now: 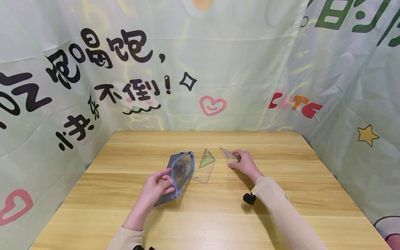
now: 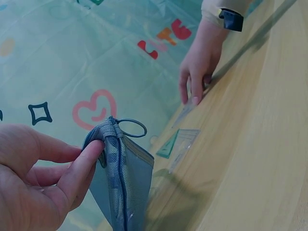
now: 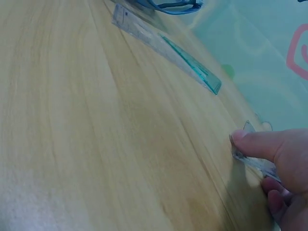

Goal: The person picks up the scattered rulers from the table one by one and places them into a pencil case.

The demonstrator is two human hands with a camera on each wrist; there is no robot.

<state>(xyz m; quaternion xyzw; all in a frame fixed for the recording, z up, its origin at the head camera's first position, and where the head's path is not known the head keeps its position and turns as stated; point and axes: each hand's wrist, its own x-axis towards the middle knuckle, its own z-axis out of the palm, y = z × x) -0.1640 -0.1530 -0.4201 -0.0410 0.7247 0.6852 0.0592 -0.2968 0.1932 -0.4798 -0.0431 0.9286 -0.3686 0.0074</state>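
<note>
A blue zip pouch [image 1: 191, 170] stands left of the middle of the table with its mouth spread apart. My left hand [image 1: 157, 185] pinches its rim between thumb and fingers; the left wrist view shows the pouch [image 2: 139, 178] and its zip up close. A round greyish thing [image 1: 179, 169] shows inside. My right hand [image 1: 247, 165] pinches a clear set square [image 1: 227, 153] by one side, its far corner pointing away. Whether that set square touches the table, I cannot tell. Between the hands lie a green set square [image 1: 207, 159] and another clear set square [image 1: 211, 171], partly overlapping.
The wooden table [image 1: 218, 222] ends at a printed cloth [image 1: 243, 69] hanging behind and along both sides. A small black device [image 1: 249, 198] sits at my right wrist.
</note>
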